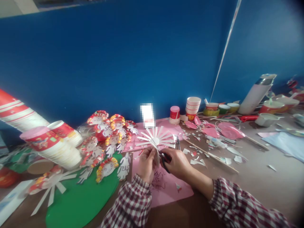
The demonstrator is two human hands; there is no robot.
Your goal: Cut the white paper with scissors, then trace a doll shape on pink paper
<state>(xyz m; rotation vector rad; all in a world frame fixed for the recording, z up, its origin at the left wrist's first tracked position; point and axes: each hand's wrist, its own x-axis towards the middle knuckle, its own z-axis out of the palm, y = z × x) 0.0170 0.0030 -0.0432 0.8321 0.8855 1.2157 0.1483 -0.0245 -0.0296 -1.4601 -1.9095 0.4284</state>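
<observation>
My right hand (177,163) is closed on a pair of black-handled scissors (165,162), whose blades point up and to the left. Pinched in the fingers of my left hand (146,163) is a pale paper piece (156,158), right beside the blades. Just beyond both hands, a white paper cup cut into spread strips (155,140) lies on a pink sheet (171,193). Dark handwriting shows on that sheet below my hands.
Stacked paper cups (57,148) and decorated paper figures (106,167) stand or lie at left, near a green sheet (83,202). At right are paper scraps (199,162), a wooden stick (211,155), a pot (267,119) and a thermos (256,95). A blue partition (142,57) rises behind.
</observation>
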